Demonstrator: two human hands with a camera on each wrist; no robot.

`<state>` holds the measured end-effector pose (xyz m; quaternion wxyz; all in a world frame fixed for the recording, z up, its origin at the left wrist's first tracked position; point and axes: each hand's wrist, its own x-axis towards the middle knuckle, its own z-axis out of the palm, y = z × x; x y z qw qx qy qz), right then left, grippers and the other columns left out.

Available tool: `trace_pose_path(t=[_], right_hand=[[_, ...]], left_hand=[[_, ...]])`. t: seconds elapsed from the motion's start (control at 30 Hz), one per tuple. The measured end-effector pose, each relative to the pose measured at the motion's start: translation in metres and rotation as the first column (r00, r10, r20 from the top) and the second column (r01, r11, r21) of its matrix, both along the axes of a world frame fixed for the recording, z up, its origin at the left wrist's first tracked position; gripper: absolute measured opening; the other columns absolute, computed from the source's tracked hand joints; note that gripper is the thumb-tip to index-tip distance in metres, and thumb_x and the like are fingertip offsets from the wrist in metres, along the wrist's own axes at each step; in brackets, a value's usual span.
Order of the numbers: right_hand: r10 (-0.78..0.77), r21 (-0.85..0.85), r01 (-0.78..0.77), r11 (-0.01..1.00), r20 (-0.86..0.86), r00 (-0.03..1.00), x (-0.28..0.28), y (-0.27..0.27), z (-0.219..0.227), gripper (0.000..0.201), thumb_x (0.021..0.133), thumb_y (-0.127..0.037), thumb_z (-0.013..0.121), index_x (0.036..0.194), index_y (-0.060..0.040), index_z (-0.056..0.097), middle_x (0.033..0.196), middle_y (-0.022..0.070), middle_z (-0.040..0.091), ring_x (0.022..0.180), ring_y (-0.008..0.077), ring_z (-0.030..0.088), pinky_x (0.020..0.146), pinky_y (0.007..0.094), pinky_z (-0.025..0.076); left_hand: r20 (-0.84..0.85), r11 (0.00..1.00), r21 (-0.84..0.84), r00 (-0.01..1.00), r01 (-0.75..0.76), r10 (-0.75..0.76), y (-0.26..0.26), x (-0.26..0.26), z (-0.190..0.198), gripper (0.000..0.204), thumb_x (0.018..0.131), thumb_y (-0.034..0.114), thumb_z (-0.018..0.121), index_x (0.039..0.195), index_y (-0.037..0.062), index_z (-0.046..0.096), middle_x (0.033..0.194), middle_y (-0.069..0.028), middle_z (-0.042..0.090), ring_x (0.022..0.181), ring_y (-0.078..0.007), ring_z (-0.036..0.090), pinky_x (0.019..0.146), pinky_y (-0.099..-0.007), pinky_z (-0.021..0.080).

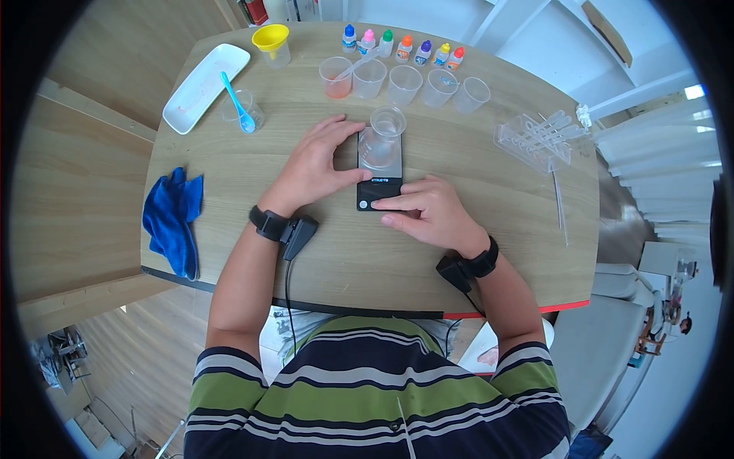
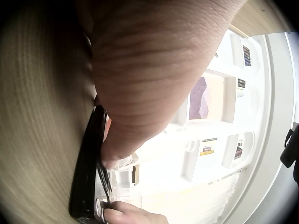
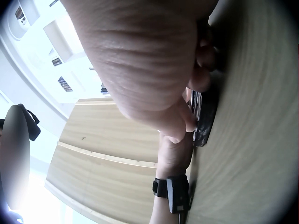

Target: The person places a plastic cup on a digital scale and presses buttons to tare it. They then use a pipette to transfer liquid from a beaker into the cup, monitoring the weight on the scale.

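A small black digital scale [image 1: 379,193] lies flat on the table, its display lit. On its plate stands a clear, flask-like vessel [image 1: 380,148], wider in the body than at the rim. My left hand [image 1: 317,164] reaches round the scale's left side, fingers by the far corner and thumb on the near part of the plate. My right hand [image 1: 432,210] comes from the right, its index fingertip on the button area below the display. In the left wrist view the thumb [image 2: 114,156] rests at the scale's edge. Both wrists wear black bands with cameras.
Clear cups [image 1: 405,83] stand in a row behind, one with pinkish liquid, before several dropper bottles [image 1: 405,49]. To the left are a white tray [image 1: 200,99], a cup with a blue spoon [image 1: 238,103], a yellow funnel [image 1: 271,37] and a blue cloth [image 1: 172,218]. Clear sticks fill a box [image 1: 527,149] at right.
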<state>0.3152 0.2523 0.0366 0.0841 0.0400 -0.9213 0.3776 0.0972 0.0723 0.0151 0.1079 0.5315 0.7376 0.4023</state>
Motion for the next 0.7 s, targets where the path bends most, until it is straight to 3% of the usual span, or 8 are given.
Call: trace_pose_path(t=[0.23,0.37,0.7], right_hand=[[-0.031,-0.096,0.034,0.995,0.035,0.999,-0.0026,-0.0029,-0.0026,0.018,0.096,-0.032,0.084,0.110,-0.0209,0.090,0.070,0.0034,0.068,0.063,0.0237,0.064,0.066,0.0390,0.046],[-0.025,-0.056,0.026,0.998,0.020,0.999,-0.0021,-0.0019,0.0003,0.019,0.095,-0.032,0.084,0.109,-0.0206,0.090,0.071,0.0036,0.068,0.063,0.0235,0.064,0.064,0.0388,0.046],[0.003,-0.012,-0.002,1.000,0.040,0.999,0.0010,0.0009,-0.0006,0.021,0.094,-0.032,0.086,0.112,-0.0236,0.089,0.069,0.0015,0.063,0.065,0.0224,0.059,0.072,0.0379,0.043]], left_hand=[[0.012,1.000,-0.012,1.000,-0.005,0.005,0.0004,0.0001,0.0005,0.080,0.080,0.032,0.096,0.148,0.0045,0.066,0.152,-0.0187,0.068,0.153,-0.0401,0.051,0.128,-0.0503,0.041],[0.008,1.000,-0.010,1.000,-0.002,0.002,0.0003,0.0009,0.0015,0.080,0.080,0.032,0.096,0.149,0.0043,0.066,0.151,-0.0189,0.068,0.154,-0.0402,0.051,0.128,-0.0504,0.040],[-0.004,1.000,-0.013,1.000,-0.005,0.005,0.0003,0.0010,0.0024,0.079,0.080,0.032,0.095,0.149,0.0044,0.066,0.151,-0.0189,0.068,0.153,-0.0406,0.051,0.128,-0.0508,0.040]])
